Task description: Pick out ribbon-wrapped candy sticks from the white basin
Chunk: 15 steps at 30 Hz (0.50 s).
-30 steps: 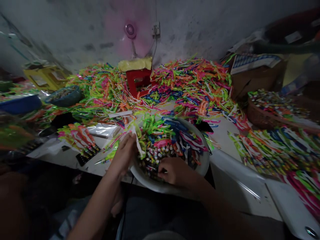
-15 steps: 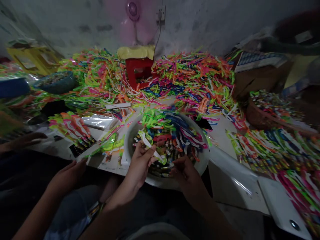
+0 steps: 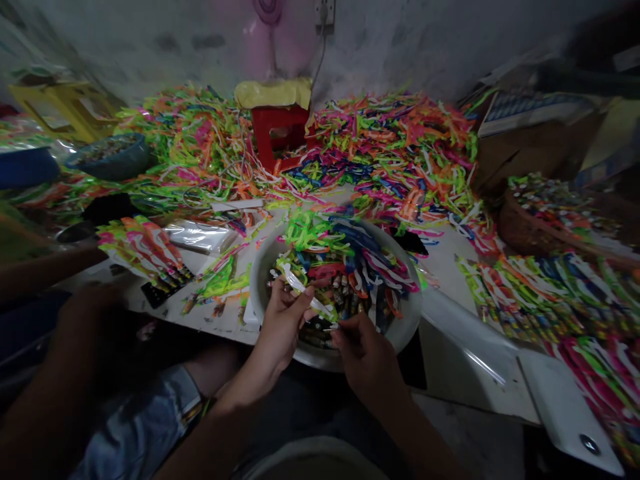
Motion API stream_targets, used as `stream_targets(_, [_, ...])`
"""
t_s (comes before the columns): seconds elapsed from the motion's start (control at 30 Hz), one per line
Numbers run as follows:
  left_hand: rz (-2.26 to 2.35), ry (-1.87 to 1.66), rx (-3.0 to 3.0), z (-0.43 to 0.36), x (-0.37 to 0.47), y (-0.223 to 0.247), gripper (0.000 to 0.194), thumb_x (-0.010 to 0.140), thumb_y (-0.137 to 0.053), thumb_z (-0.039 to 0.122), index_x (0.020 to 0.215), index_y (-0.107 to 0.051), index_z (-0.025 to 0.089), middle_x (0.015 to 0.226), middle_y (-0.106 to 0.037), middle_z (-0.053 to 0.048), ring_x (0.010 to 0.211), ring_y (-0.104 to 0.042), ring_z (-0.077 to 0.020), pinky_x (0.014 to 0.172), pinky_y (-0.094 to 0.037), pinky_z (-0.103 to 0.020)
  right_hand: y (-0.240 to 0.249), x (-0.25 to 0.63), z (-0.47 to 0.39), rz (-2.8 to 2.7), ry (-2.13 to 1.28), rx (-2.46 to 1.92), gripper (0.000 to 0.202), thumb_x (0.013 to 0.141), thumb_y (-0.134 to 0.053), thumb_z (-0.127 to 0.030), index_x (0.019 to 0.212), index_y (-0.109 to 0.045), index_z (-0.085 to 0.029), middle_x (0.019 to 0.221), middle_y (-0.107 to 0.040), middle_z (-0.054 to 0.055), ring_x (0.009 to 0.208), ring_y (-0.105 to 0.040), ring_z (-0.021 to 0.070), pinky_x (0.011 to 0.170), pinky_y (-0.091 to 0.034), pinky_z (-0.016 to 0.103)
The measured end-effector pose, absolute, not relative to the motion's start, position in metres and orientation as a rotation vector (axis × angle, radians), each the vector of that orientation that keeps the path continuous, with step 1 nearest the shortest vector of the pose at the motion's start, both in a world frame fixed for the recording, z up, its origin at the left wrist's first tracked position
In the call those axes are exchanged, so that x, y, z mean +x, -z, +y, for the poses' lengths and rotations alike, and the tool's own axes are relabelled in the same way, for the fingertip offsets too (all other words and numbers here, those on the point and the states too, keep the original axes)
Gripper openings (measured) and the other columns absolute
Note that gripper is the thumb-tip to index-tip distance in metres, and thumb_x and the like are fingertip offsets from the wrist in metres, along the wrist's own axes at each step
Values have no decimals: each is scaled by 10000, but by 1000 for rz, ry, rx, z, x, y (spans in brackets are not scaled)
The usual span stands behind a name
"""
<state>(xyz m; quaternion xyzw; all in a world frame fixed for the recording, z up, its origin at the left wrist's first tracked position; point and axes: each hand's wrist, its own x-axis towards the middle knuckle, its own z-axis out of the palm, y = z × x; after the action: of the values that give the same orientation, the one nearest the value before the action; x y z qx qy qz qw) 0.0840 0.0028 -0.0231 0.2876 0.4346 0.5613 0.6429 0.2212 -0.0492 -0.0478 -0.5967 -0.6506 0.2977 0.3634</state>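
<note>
Over the basin, my left hand pinches a white and yellow-green plastic strip that slants down to the right. Close to the strip's lower end, my right hand has its fingertips pressed together. A small pale tip shows at those fingers, too small to name. The basin holds green and blue plastic strips and, below them, many short banded tube-like pieces.
A co-worker's blurred arms are at left, beside a fan of strips. Strip heaps surround a red stool at the back. Strip rows lie at right, near a white handle-like bar and a brown basin.
My right hand has moved slightly left, closer to the strip's lower end. My left hand keeps its pinch. The co-worker's hands have moved left, away from my left arm.
</note>
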Motion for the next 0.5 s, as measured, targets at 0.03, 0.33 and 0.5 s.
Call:
stream_targets(0.03, [985, -1275, 660, 3, 84, 23, 387, 698, -716, 260, 998, -473, 233, 914, -690, 4, 712, -662, -114, 543, -501, -152, 48, 221, -49, -1667, -750, -1529, 152, 868, -482, -341, 879, -508, -193, 756, -654, 35, 672, -632, 155, 595, -463, 228])
stream_targets(0.33, [991, -1268, 684, 2, 82, 26, 364, 722, -696, 284, 1004, -470, 236, 947, -682, -4, 785, -669, -137, 613, -530, -191, 48, 221, -50, -1638, -653, -1482, 148, 859, -499, -330, 831, -513, -185, 659, -604, 14, 585, -582, 128, 525, -424, 199])
stream_targets(0.5, [955, -1271, 701, 1, 82, 26, 352, 744, -678, 271, 1018, -460, 237, 937, -687, -5, 758, -671, -130, 614, -529, -193, 46, 220, -49, -1658, -670, -1469, 149, 850, -508, -330, 811, -524, -187, 670, -613, 15, 590, -580, 127, 534, -420, 204])
